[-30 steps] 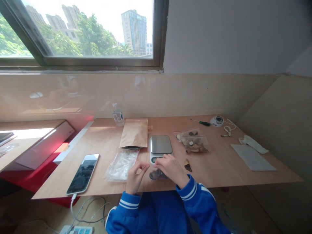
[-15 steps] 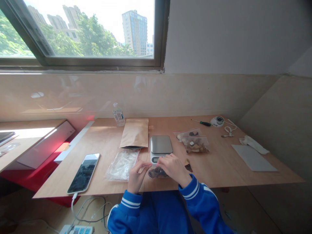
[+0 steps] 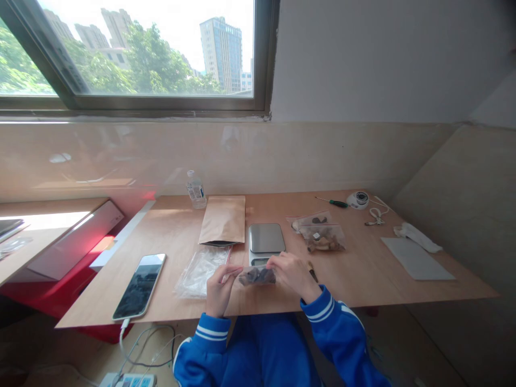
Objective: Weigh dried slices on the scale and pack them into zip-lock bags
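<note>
Both of my hands hold a small clear bag (image 3: 256,276) with dark pieces inside, just above the near edge of the wooden table (image 3: 363,274). My left hand (image 3: 219,290) pinches its left end. My right hand (image 3: 292,274) grips its right end, fingers curled. A small silver scale (image 3: 266,239) stands right behind the bag. A stack of empty clear bags (image 3: 200,271) lies to the left of my left hand.
A brown paper pouch (image 3: 224,220) and a small bottle (image 3: 195,190) sit behind the scale. Filled bags (image 3: 321,234) lie to the right, a phone (image 3: 139,285) on a cable to the left. A screwdriver (image 3: 332,202), white cable (image 3: 376,214) and grey sheet (image 3: 416,259) are at far right.
My hands have lifted the small bag off the table edge and stretched it out between them; it now faces up toward the scale.
</note>
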Demonstrator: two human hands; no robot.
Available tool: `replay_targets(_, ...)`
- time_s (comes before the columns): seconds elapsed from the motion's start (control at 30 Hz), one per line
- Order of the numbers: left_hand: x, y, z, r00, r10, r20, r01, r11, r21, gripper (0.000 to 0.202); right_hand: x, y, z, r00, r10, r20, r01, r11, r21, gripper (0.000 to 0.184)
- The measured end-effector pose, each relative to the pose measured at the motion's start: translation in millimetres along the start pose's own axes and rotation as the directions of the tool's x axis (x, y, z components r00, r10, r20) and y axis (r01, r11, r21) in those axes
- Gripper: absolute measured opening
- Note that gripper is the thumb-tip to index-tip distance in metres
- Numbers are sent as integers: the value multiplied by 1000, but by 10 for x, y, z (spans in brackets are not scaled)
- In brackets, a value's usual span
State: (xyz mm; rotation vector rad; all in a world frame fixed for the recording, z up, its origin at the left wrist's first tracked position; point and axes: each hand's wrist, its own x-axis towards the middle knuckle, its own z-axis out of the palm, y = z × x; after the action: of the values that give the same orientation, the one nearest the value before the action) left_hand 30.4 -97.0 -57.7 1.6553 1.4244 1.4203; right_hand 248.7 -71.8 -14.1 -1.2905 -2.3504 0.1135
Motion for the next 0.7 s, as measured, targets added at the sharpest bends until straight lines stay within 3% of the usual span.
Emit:
replay_targets(0.13, 3, 43, -35, 1000, -27, -8, 27, 1000, -11, 16, -49, 26, -7, 999, 15, -52, -10, 995, 103, 22)
replay_targets(0.33, 32, 185, -81, 995, -94, -41, 91, 993, -69, 18, -116, 109, -92, 987, 139, -83, -105, 939, 329, 19)
replay_targets(0.53, 67, 300, 47, 989, -140, -48, 132, 981, -139, 23, -161, 164, -88, 948, 260, -184, -170, 900, 400, 20)
replay_targets(0.63, 99, 321, 119, 983, -172, -58, 158, 969, -191, 25, -170, 112, -69, 902, 384, -197, -215, 795, 567, 20)
replay_targets(0.7, 126, 322, 147, 980, -191, -48, 176, 959, -222, 27, -169, 69, -41, 854, 495, -162, -235, 644, 728, 24)
